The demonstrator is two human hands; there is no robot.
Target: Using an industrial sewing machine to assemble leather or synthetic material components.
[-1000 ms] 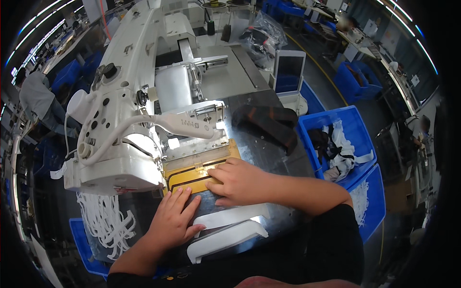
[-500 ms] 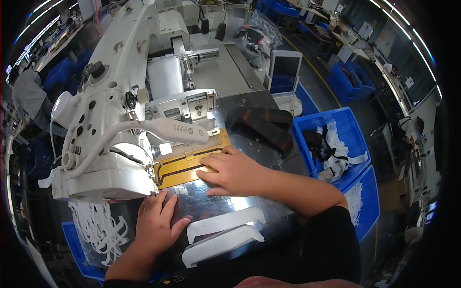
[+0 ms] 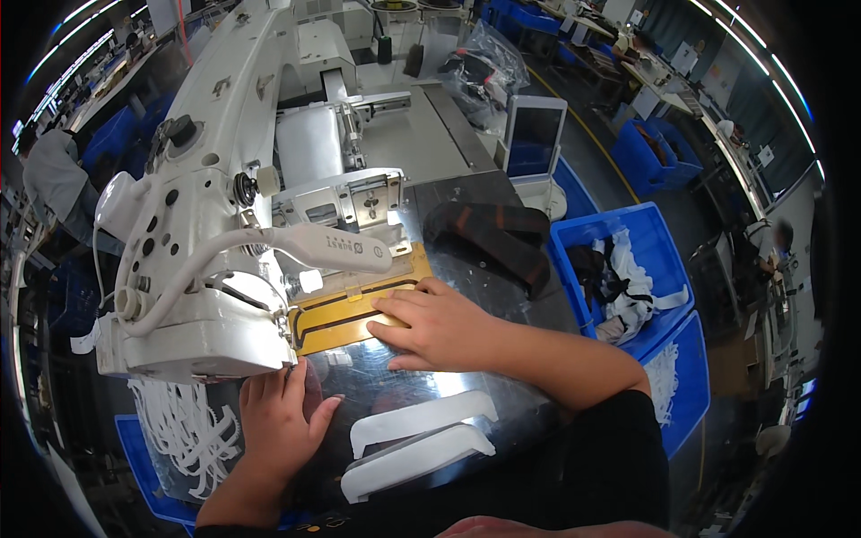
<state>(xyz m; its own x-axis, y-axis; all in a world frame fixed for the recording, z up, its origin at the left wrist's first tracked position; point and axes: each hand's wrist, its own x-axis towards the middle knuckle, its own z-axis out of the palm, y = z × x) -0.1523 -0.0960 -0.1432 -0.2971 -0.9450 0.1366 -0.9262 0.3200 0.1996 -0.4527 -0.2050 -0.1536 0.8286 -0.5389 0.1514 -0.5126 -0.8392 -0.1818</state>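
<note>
Right hand [image 3: 432,326] spread, laid on yellow plate [image 3: 341,314]; left hand [image 3: 282,418], thumb splayed, placed near its corner. Plate judged stiff, light, slick; best gripped by edges.

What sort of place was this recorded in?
Probably a sewing workshop or clothing factory: there's what looks like a big white sewing machine, a blue bin with cloth in it, and another person in the background.

Glare whitens the worktop [image 3: 381,378] before you as ceiling lights [image 3: 794,95] streak the bent, blackened edges of your dim fisheye view.
</note>
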